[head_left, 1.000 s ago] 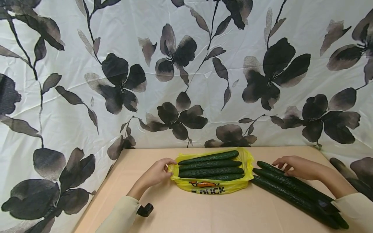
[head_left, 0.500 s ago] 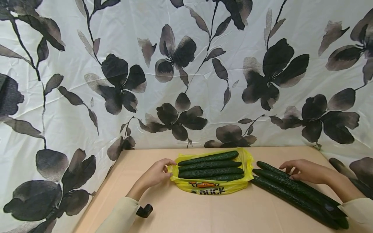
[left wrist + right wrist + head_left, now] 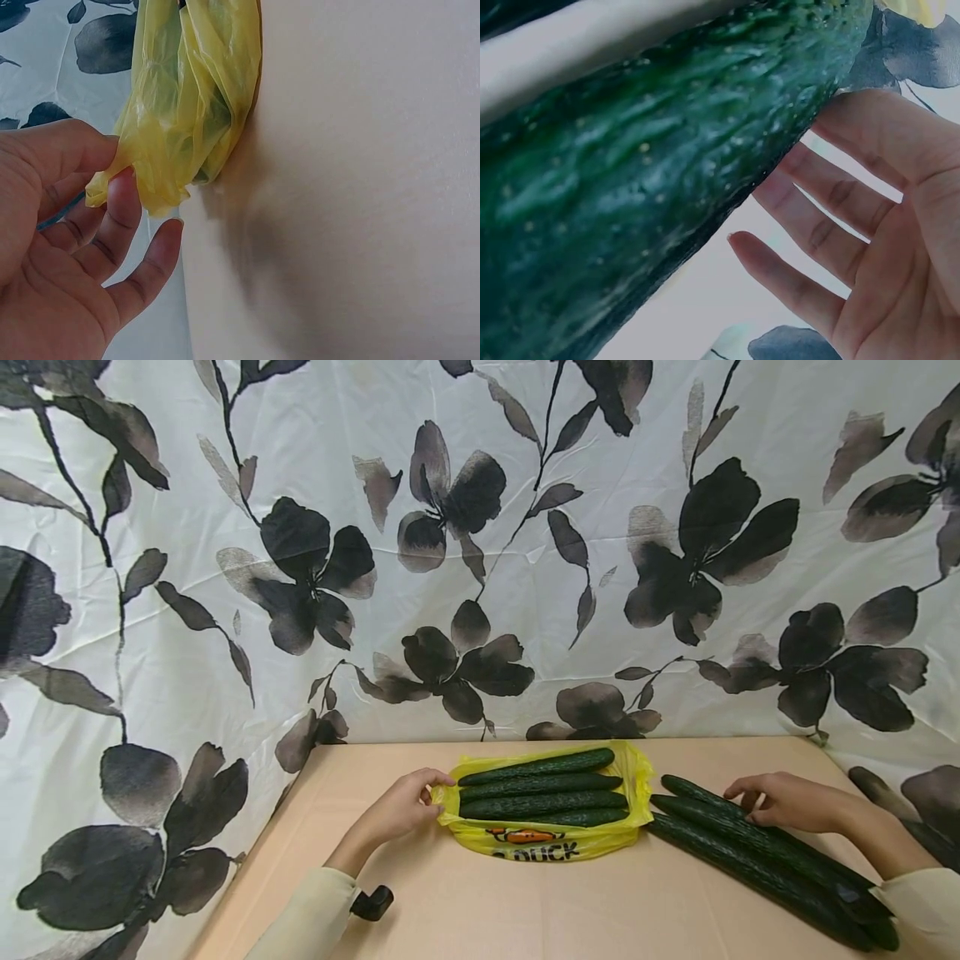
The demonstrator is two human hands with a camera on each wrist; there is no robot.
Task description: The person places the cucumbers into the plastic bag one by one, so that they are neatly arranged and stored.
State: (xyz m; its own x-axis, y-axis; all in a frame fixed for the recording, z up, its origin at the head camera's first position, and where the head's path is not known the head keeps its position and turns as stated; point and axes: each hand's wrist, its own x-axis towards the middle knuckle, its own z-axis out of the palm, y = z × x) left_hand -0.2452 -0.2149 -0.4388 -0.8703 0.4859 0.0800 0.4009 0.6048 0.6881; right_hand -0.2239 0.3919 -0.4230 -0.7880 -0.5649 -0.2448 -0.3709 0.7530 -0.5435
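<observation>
A yellow plastic bag (image 3: 555, 847) with printed lettering lies spread wide, with several dark green cucumbers (image 3: 540, 785) side by side in its mouth. At the bag's left end my left hand (image 3: 405, 806) pinches a bunched edge between thumb and fingers; the left wrist view shows the gathered plastic (image 3: 161, 176) close up. Right of the bag, long cucumbers (image 3: 757, 852) lie slanted together. Over the farthest of them is my right hand (image 3: 795, 802). Its loosely extended fingers (image 3: 810, 225) reach the cucumber's side (image 3: 667, 165) in the right wrist view, without curling round it.
A peach-coloured table (image 3: 570, 910) carries everything. Behind it hangs a white floral cloth (image 3: 577, 635). A black strap-mounted device (image 3: 372, 902) sits at my left wrist. The slanted cucumbers run beneath my right sleeve (image 3: 922, 902).
My right hand has shifted slightly right and toward me along the cucumbers. The left hand and the bag stay as they were.
</observation>
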